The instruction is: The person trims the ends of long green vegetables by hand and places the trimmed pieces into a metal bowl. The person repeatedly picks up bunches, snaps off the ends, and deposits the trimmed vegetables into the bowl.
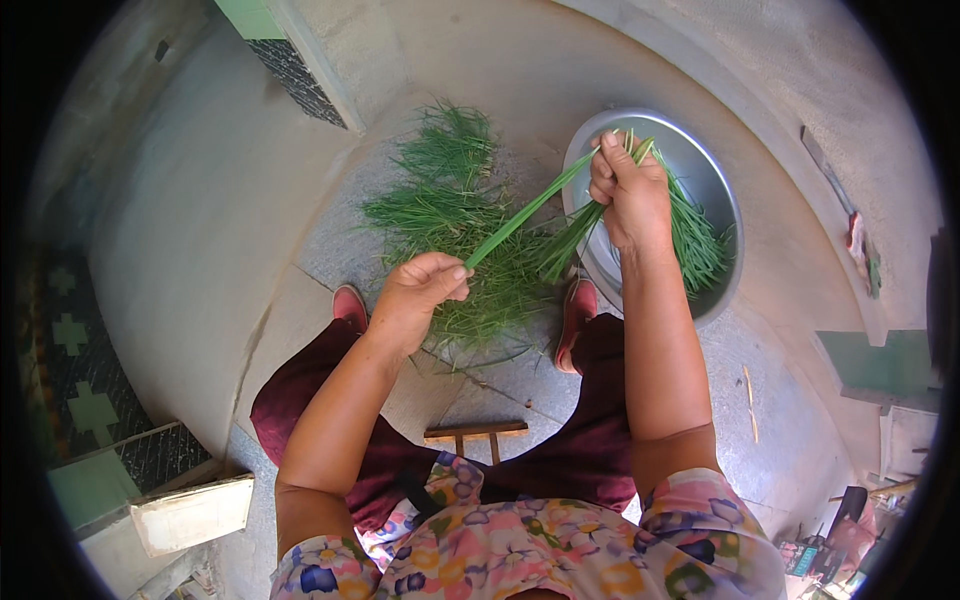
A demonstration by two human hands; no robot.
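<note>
Over the rim of a grey metal basin (729, 277), my right hand (628, 191) grips a bunch of long green leaf stalks (574, 236), which look like garlic chives. Their pale ends stick out above the fist. A few long blades (517, 219) stretch down to the left, pinched at their other end by my left hand (431, 289) between thumb and fingers. More cut greens (694, 232) lie inside the basin, partly behind my right wrist. Between my feet, a loose pile of the same greens (442, 210) spreads over the floor.
A wooden stool (476, 430) shows between my knees. My red shoes (579, 307) flank the pile. On the ledge at right lies a long-bladed knife (829, 169). A pale board (193, 516) stands lower left, and a dry straw (751, 405) rests on the floor.
</note>
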